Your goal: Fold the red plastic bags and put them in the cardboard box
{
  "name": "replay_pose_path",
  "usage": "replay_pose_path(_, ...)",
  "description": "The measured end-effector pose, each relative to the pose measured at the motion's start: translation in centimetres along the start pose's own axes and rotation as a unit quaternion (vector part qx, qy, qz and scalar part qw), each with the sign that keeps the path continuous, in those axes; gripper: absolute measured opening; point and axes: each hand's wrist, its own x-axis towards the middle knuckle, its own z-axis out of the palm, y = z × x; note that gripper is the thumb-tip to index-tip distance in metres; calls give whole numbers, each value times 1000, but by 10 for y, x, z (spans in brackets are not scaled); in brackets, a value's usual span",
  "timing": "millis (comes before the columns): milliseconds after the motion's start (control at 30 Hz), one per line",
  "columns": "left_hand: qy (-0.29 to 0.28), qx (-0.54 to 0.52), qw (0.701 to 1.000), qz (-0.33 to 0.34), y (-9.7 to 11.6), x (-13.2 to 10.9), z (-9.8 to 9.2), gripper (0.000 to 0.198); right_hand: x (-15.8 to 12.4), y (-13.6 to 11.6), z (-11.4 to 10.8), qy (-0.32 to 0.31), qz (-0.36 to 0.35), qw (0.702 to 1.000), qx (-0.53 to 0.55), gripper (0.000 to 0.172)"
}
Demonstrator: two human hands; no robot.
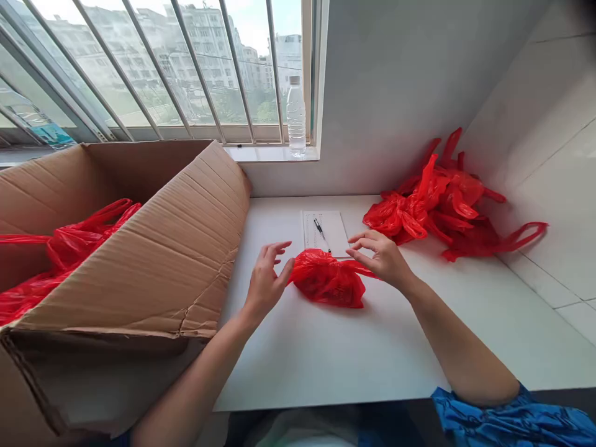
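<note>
Centre of frame: small bunched red bag (pixel 328 280) lies on the white worktop (pixel 372 354), just below the paper sheet (pixel 336 228) and touching its lower edge. A pen (pixel 320 231) lies diagonally on the sheet.

Left hand (pixel 266 280) is at the bag's left end. Fingers are spread and slack, the thumb tip touches the plastic, nothing is gripped. Right hand (pixel 382 257) is at the bag's right end, where the twisted handle part runs under the palm. Fingers are loosely extended, not closed on it; contact is likely, but no pinch shows. The hands flank the bundle from both sides, which probably keeps the springy plastic from unfolding.

Right of frame: pile of red bags (pixel 442 205), similarly bunched, pushed into the corner against the wall, well apart from the hands. The corner likely keeps them from sliding.

Left of frame: large cardboard box (pixel 158 261), open, its flap leaning over the worktop's left edge, close to the left hand. Loose red bags (pixel 69 245) lie inside it, flatter and with handles trailing. The box mouth faces the person, so it is in easy reach.

Upper centre: clear water bottle (pixel 296 115) stands upright on the window sill, behind it the barred window. It is out of the working area. Bottom right: blue sleeve (pixel 512 423) on the right arm.
</note>
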Motion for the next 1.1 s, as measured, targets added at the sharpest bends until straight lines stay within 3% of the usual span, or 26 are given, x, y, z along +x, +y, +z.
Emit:
replay_pose_path(67, -9, 54, 997, 53, 5, 3, 11, 28, -11, -6, 9, 45, -58, 997, -30, 30)
replay_pose_path(133, -51, 107, 987, 108, 4, 5, 21, 25, -19, -11, 17, 41, -101, 993, -52, 33)
replay_pose_path(233, -142, 176, 960, 164, -8, 5, 31, 29, -24, -9, 30, -23, -120, 986, -109, 26)
replay_pose_path(333, -193, 218, 946, 146, -27, 2, 32, 36, -25, 3, 41, -96, -88, 983, -131, 19)
replay_pose_path(467, -185, 225, 950, 114, -37, 1, 28, 34, -23, 13, 42, -125, -72, 983, -111, 24)
replay_pose_path(600, -116, 201, 965, 124, -25, 1, 23, 34, -20, 5, 33, -70, -83, 986, -123, 18)
replay_pose_path(667, -99, 182, 967, 150, -17, 0, 24, 35, -20, 0, 32, -77, -83, 987, -111, 19)
replay_pose_path(733, -130, 167, 958, 194, -15, -2, 28, 37, -22, -1, 37, -112, -89, 985, -95, 29)
replay_pose_path(800, -185, 180, 940, 222, -17, -6, 34, 46, -25, 1, 46, -151, -91, 980, -89, 51)
replay_pose_path(900, -236, 227, 920, 216, -26, -10, 42, 63, -31, 7, 57, -187, -73, 975, -97, 73)
replay_pose_path(1033, -249, 242, 914, 208, -31, -10, 43, 68, -34, 9, 57, -217, -57, 971, -83, 86)
replay_pose_path(1100, -236, 231, 922, 203, -28, -8, 39, 62, -31, 7, 51, -211, -51, 975, -50, 79)
